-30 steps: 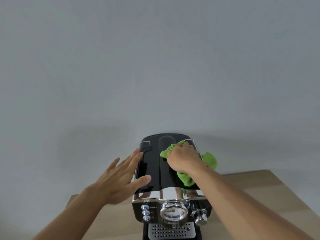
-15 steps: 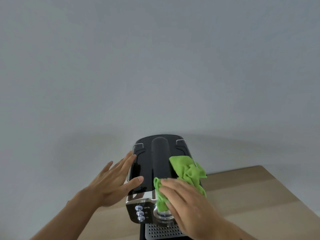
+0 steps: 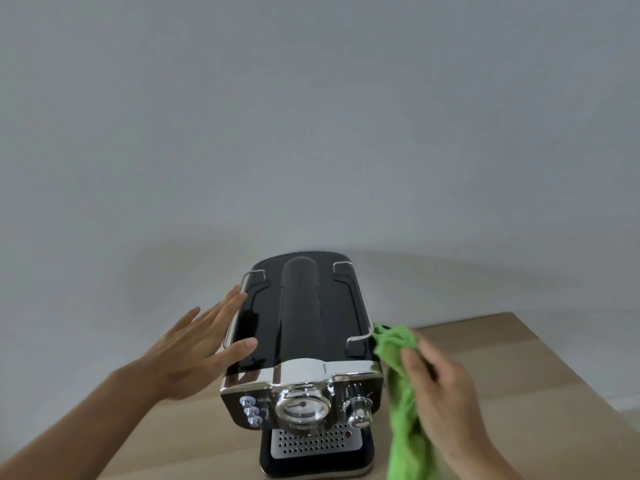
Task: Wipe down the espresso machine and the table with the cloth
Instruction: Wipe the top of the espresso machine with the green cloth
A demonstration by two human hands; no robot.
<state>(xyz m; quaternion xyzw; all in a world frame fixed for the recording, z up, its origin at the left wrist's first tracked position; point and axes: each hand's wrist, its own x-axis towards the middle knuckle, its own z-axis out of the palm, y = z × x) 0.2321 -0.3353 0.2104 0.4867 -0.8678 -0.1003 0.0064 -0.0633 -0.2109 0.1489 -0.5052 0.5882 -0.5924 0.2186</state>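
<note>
The right hand (image 3: 446,389) grips a fuzzy green cloth (image 3: 401,382), fingers curled around the bunched fabric, and presses it against the right side of the espresso machine (image 3: 301,341); a loose tail of cloth hangs down toward the bottom edge. The left hand (image 3: 194,351) lies open and flat, fingers spread, its palm against the machine's left side and its thumb resting on the glossy black top. The machine stands on a pale wooden table (image 3: 519,393); its front is polished chrome with a round gauge (image 3: 302,408), three small buttons (image 3: 251,411), a knob (image 3: 360,412) and a perforated metal tray (image 3: 311,443). Behind rises a plain grey wall (image 3: 311,116).
</note>
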